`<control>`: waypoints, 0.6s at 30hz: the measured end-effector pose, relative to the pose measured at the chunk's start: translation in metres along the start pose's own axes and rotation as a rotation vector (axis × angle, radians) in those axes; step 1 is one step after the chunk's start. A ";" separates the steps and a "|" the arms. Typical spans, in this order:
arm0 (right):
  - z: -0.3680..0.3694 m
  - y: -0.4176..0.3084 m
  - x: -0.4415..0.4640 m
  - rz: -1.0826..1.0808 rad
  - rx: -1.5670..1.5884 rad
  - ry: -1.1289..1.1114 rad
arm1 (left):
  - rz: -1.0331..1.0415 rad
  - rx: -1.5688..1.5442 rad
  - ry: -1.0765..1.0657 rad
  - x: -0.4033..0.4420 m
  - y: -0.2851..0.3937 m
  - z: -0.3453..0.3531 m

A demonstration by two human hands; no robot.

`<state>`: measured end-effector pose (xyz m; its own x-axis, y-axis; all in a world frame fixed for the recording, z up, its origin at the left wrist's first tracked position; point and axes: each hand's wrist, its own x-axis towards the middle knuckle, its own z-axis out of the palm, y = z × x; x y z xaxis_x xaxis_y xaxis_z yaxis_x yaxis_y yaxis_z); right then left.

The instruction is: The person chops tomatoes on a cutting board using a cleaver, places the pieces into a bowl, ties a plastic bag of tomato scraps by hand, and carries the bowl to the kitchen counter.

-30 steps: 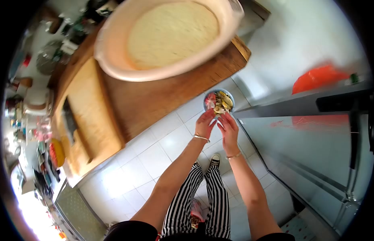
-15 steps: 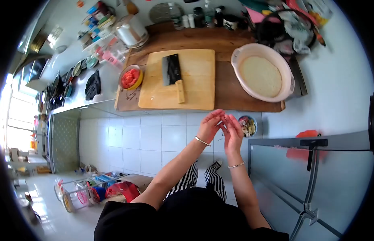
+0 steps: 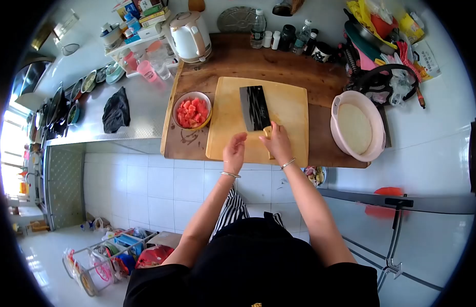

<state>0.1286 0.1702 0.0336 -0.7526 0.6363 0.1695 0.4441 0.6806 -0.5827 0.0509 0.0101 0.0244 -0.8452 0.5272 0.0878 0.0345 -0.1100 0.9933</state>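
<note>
A cleaver [image 3: 255,108] with a dark blade and a light wooden handle lies on the wooden cutting board [image 3: 294,115]. My right hand [image 3: 280,143] has its fingers closed around the handle, with the blade pointing away from me. My left hand [image 3: 234,153] is over the board's near edge, left of the handle. Its fingers are loosely bent and apart, holding nothing. To the left of the board stands a yellow-sided bowl [image 3: 196,134] filled with chopped red pieces [image 3: 192,111] that look like tomato.
A pink basin [image 3: 336,134] holding pale dough [image 3: 354,128] stands at the table's right. Behind the board are a kettle [image 3: 189,38] and several bottles [image 3: 287,37]. A bin [image 3: 324,176] with scraps sits below the table's edge, near the grey fridge [image 3: 427,240].
My hands have parted and moved up to the board. The right hand has taken hold of the cleaver's handle. The view has shifted, with the table now nearer.
</note>
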 end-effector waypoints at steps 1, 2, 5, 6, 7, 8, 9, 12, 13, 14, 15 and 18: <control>0.009 0.001 0.007 -0.005 -0.107 -0.013 | -0.010 -0.007 -0.011 0.011 -0.001 -0.010; 0.015 0.004 0.011 0.010 -0.114 -0.015 | -0.046 0.015 -0.036 0.021 -0.001 -0.019; 0.012 0.010 0.017 0.089 -0.129 -0.068 | -0.089 0.067 -0.080 0.046 -0.005 -0.031; 0.012 0.012 0.018 0.110 -0.119 -0.065 | -0.121 -0.034 -0.106 0.053 -0.016 -0.033; 0.015 0.010 0.021 0.123 -0.104 -0.064 | -0.149 -0.131 -0.123 0.060 -0.017 -0.036; 0.018 0.009 0.021 0.108 -0.088 -0.076 | -0.273 -0.221 -0.085 0.064 -0.019 -0.035; 0.017 0.007 0.018 0.129 -0.086 -0.058 | -0.272 -0.210 -0.064 0.068 -0.012 -0.035; 0.017 0.004 0.019 0.104 -0.079 -0.013 | -0.588 -0.632 0.118 0.072 -0.003 -0.037; 0.010 -0.006 0.017 0.072 -0.076 0.033 | -0.586 -0.631 0.146 0.066 0.001 -0.041; 0.002 -0.017 0.019 -0.206 -0.182 0.245 | -0.610 -0.745 0.240 0.063 0.007 -0.046; 0.006 -0.025 0.026 -0.236 -0.167 0.240 | -0.618 -0.863 0.330 0.067 0.013 -0.049; 0.024 -0.065 0.032 -0.044 0.587 -0.083 | -0.603 -0.868 0.572 0.057 -0.003 -0.067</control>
<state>0.0640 0.1372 0.0581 -0.8099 0.5658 0.1544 0.0864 0.3755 -0.9228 -0.0331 -0.0165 0.0216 -0.7239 0.2627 -0.6379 -0.6329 -0.6208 0.4626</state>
